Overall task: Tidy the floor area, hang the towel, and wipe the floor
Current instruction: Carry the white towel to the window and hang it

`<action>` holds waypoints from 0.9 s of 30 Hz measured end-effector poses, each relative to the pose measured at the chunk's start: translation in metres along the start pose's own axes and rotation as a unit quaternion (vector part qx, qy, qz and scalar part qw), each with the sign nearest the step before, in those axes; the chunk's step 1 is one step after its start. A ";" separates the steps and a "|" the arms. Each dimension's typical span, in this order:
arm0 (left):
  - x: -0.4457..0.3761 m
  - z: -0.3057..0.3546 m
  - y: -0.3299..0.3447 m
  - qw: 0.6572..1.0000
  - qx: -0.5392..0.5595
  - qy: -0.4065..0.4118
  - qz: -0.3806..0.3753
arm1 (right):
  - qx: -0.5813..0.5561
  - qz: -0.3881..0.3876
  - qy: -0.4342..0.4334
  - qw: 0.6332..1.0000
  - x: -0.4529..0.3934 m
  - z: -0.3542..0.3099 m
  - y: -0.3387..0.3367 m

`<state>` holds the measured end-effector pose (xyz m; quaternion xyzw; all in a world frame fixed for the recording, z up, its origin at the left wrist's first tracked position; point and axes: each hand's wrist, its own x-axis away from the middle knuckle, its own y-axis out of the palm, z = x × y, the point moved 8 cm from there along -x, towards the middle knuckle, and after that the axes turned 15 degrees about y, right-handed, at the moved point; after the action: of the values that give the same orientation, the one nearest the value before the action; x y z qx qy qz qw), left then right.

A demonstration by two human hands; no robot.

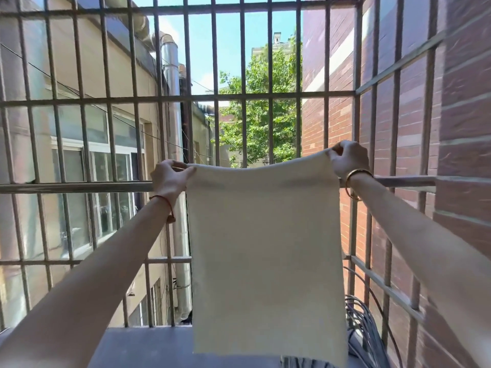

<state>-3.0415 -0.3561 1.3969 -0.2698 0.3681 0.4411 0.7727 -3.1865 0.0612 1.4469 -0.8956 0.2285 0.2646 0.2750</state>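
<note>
**Towel held taut at the window grille**

At the barred window cage, a cream towel [265,248] is held up by its two top corners. One corner is pinched between the thumb and fingers of the left hand [170,179], the other in the same way by the right hand [348,160], which is set slightly higher. Both sets of fingers are pressed together on the cloth, so that the top edge is drawn nearly straight and the rest is left to hang flat and free. The spread is judged to be meant for draping the towel evenly over the horizontal rail [74,187] just behind it; whether cloth and rail are already touching cannot be told. The hanging step is judged not yet finished.

A metal grille [239,96] of upright bars and crossbars is seen on three sides, with a grey ledge [143,346] below and coiled cables [364,322] at the lower right. A brick wall [465,128], pale buildings and a green tree [255,115] are seen outside in bright daylight.
</note>
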 end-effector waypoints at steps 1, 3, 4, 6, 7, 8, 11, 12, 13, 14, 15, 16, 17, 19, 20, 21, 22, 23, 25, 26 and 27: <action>-0.001 0.000 0.002 0.999 -0.038 0.011 -0.004 | 0.007 -0.003 0.002 1.000 -0.002 0.000 0.004; -0.001 -0.001 0.006 0.994 -0.106 0.026 -0.012 | 0.030 -0.012 0.009 0.999 -0.003 0.002 0.012; 0.000 -0.001 0.008 0.991 -0.129 0.035 -0.014 | 0.044 -0.019 0.014 0.999 -0.003 0.004 0.016; 0.003 0.003 0.009 0.983 -0.170 0.064 -0.006 | 0.058 -0.030 0.014 0.998 -0.001 0.009 0.022; 0.003 0.005 0.009 0.979 -0.189 0.081 0.001 | 0.057 -0.025 0.006 0.998 0.000 0.011 0.024; 0.003 0.005 0.008 0.974 -0.204 0.095 0.007 | 0.048 -0.011 -0.006 0.999 0.003 0.012 0.023; 0.005 0.000 0.002 0.975 -0.183 0.118 0.035 | -0.006 0.074 -0.080 0.994 0.018 0.013 0.009; 0.009 0.000 0.000 0.977 -0.159 0.136 0.050 | -0.021 0.107 -0.110 0.988 0.025 0.014 0.003; 0.015 0.002 -0.003 0.976 -0.134 0.159 0.064 | -0.033 0.133 -0.134 0.981 0.032 0.016 -0.002; 0.022 0.005 -0.005 0.974 -0.113 0.181 0.075 | -0.042 0.148 -0.148 0.977 0.039 0.019 -0.005; 0.031 0.007 -0.008 0.972 -0.092 0.198 0.082 | -0.048 0.154 -0.153 0.975 0.046 0.023 -0.006; 0.038 0.006 -0.010 0.972 -0.075 0.206 0.084 | -0.053 0.155 -0.154 0.974 0.052 0.028 -0.006; 0.045 0.003 -0.011 0.973 -0.064 0.205 0.082 | -0.059 0.152 -0.152 0.975 0.058 0.033 -0.005; 0.058 -0.008 -0.010 0.978 -0.058 0.185 0.072 | -0.077 0.149 -0.152 0.974 0.071 0.041 -0.005; 0.063 -0.014 -0.009 0.983 -0.057 0.166 0.061 | -0.091 0.152 -0.152 0.972 0.076 0.046 -0.006; 0.069 -0.021 -0.006 0.988 -0.050 0.142 0.043 | -0.106 0.156 -0.148 0.971 0.082 0.051 -0.006; 0.074 -0.028 -0.002 0.993 -0.038 0.113 0.018 | -0.117 0.159 -0.138 0.970 0.086 0.057 -0.006; 0.078 -0.036 0.002 0.996 -0.023 0.081 -0.014 | -0.123 0.157 -0.123 0.972 0.089 0.064 -0.003; 0.086 -0.051 0.011 0.997 0.001 0.034 -0.074 | -0.109 0.135 -0.097 0.980 0.093 0.079 0.007; 0.089 -0.056 0.013 0.995 0.008 0.025 -0.093 | -0.095 0.117 -0.094 0.984 0.095 0.085 0.014; 0.093 -0.059 0.015 0.994 0.017 0.023 -0.104 | -0.084 0.098 -0.097 0.987 0.096 0.089 0.021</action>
<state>-3.0427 -0.3475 1.2863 -0.3034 0.3633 0.3461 0.8101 -3.1563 0.0747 1.3185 -0.8587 0.2645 0.3945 0.1924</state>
